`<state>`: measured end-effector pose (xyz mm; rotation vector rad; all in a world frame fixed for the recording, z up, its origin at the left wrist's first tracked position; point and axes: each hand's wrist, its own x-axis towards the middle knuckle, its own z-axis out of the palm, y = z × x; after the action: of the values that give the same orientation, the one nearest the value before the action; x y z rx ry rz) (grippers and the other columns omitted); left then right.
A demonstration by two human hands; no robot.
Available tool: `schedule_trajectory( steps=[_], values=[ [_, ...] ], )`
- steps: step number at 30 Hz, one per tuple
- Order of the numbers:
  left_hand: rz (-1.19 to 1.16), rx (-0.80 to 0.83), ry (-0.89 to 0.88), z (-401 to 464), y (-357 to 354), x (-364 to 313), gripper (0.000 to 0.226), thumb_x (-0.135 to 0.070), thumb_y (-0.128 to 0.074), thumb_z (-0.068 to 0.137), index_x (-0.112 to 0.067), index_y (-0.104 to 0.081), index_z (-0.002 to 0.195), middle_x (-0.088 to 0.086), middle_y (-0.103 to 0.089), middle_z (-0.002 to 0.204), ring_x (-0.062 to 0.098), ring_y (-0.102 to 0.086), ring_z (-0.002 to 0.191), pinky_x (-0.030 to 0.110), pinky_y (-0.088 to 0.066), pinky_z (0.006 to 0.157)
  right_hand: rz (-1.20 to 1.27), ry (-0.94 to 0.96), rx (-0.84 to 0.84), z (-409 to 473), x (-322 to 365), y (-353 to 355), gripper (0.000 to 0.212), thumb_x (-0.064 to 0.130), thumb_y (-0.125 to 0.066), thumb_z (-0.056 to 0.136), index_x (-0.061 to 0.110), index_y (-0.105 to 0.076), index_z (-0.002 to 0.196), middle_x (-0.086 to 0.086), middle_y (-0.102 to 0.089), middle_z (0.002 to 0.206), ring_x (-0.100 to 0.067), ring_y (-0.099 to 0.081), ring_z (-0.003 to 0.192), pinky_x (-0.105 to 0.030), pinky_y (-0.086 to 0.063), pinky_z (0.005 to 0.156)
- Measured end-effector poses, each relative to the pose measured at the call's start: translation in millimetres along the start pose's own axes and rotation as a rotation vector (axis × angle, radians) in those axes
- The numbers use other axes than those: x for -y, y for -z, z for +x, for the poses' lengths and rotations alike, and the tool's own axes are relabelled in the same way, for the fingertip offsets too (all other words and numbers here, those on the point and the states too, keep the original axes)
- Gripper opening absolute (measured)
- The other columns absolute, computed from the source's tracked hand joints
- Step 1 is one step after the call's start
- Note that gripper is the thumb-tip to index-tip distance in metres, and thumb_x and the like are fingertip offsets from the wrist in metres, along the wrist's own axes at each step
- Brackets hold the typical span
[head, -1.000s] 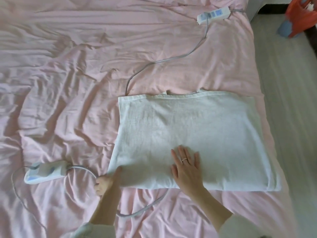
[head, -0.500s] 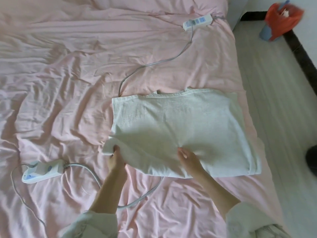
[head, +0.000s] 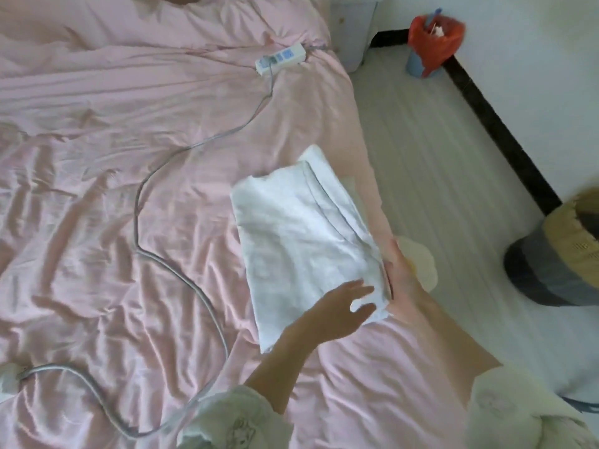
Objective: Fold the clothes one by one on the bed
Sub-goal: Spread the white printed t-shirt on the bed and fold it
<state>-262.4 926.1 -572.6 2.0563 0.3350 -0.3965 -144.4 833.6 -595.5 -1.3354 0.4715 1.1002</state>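
A head-worn camera looks down at a bed (head: 97, 131) covered in a wrinkled pink sheet. A white garment (head: 301, 241), already folded into a narrow rectangle, lies close to the bed's right edge, its long side running roughly along that edge. It probably sits there because that edge is within easy reach of the person.

The left hand (head: 337, 311) reaches across the near end of the garment, fingers straight and slightly apart, resting on or just above the cloth; contact is hard to confirm. It looks placed to flatten the fold.

The right hand (head: 400, 270) sits at the garment's near right corner, at the bed's edge. Its fingers lie against the side of the folded layers, likely steadying or squaring them. Whether this grip is pinching the cloth or merely pressing beside it cannot be told from here.

A grey cable (head: 146, 196) snakes across the sheet from a white power strip (head: 280, 59) near the bed's far right corner. On the floor beyond stands a cup lined with a red bag (head: 432, 47).
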Motion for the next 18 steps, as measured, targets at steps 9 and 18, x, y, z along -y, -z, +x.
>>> schedule_trajectory(
  steps=[9, 18],
  values=[
    [-0.102, -0.472, 0.444, -1.0, 12.8, 65.2, 0.029, -0.009, -0.049, 0.093, -0.011, -0.061, 0.118, 0.011, -0.059, 0.119, 0.023, -0.059, 0.105, 0.023, -0.041, 0.088, -0.433, 0.062, -0.215, 8.0, -19.0, 24.5, 0.028, 0.02, -0.06, 0.089, 0.008, -0.058, 0.115, -0.008, -0.063, 0.105, -0.028, -0.058, 0.095, -0.036, -0.05, 0.081],
    [-0.541, -0.503, 0.95, -23.1, 8.8, 147.6, 0.048, -0.034, -0.074, 0.073, 0.0, -0.057, 0.102, 0.024, -0.06, 0.103, 0.036, -0.063, 0.088, 0.049, -0.054, 0.083, -0.729, 0.143, -0.393, 13.1, -39.0, 51.5, 0.028, 0.021, -0.056, 0.088, -0.005, -0.062, 0.095, -0.009, -0.054, 0.081, -0.022, -0.049, 0.072, -0.027, -0.034, 0.054]
  ],
)
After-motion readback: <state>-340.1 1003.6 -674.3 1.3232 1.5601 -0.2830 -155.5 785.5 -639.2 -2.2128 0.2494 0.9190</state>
